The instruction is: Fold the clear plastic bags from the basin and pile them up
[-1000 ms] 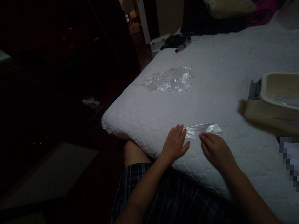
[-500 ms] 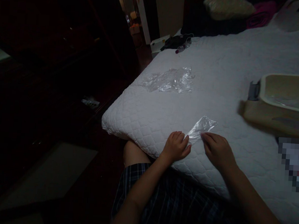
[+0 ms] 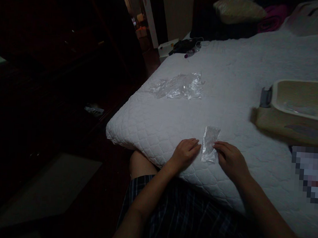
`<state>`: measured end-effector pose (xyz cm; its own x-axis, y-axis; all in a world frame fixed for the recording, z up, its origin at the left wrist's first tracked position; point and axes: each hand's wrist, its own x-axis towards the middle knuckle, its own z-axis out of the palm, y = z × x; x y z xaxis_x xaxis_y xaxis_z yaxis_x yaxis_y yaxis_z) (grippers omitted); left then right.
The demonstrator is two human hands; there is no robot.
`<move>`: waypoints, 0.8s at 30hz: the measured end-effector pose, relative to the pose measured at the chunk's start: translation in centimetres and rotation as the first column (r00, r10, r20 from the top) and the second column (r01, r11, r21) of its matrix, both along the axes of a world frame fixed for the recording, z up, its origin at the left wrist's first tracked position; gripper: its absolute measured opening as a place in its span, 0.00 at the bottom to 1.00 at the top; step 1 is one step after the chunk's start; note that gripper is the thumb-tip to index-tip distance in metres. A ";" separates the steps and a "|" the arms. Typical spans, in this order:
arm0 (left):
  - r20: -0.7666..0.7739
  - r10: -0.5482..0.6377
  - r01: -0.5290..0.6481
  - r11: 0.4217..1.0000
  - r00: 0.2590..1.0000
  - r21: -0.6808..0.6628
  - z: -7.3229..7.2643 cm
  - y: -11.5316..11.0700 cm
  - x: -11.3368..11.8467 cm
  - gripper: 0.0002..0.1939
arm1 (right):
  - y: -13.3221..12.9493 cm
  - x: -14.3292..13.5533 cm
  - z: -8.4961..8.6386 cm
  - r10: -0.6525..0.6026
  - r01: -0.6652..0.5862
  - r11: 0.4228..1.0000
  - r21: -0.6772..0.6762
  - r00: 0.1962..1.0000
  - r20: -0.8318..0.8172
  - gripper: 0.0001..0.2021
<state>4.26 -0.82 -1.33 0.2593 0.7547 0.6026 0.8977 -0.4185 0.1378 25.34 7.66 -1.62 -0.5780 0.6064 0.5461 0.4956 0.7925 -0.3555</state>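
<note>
Pinching the right edge of a small, flat, clear plastic packet (image 3: 208, 146), the right hand (image 3: 233, 162) has its fingertips closed in a light grip. The packet lies on the white quilted bed (image 3: 153, 120), just left of that grip, its long sides running away from the person. The left hand (image 3: 185, 155) is released, fingers loosely bent beside the packet's left edge; whether they touch it, I cannot tell.

The bed's near edge runs under the forearms, just short of the grip, and its corner lies well off to the left. Open quilt stretches beyond the packet, as far as a crumpled, clear plastic sheet (image 3: 179, 86) to the far left of the grip. Room to the right is tighter — a beige plastic box (image 3: 297, 123) with a grey latch stands there, farther out than the grip.

Half a second ago the packet lay slanted, its far end leaning right, with the left fingers at its near corner — now it points nearly straight away.
</note>
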 end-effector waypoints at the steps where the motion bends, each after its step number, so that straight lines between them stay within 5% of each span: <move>1: -0.028 -0.012 0.012 1.000 1.000 -0.013 0.4 0.4 0.1 0.12 | 0.0 0.0 0.0 0.011 -0.011 1.000 -0.005 1.000 -0.007 0.11; 5: -0.076 -0.074 0.066 0.992 0.994 -0.107 1.0 1.7 0.5 0.13 | 0.1 0.2 -0.1 0.021 -0.022 0.999 -0.027 0.999 -0.042 0.12; 12: -0.014 -0.079 0.074 0.976 0.997 -0.205 -0.2 2.3 1.1 0.13 | -0.1 0.3 -0.3 0.001 -0.009 0.996 -0.090 0.996 -0.085 0.16; 24: 0.100 -0.066 0.085 0.978 0.993 -0.191 -0.9 2.3 0.9 0.14 | 0.2 0.4 0.1 0.017 -0.064 0.971 -0.230 0.979 -0.201 0.16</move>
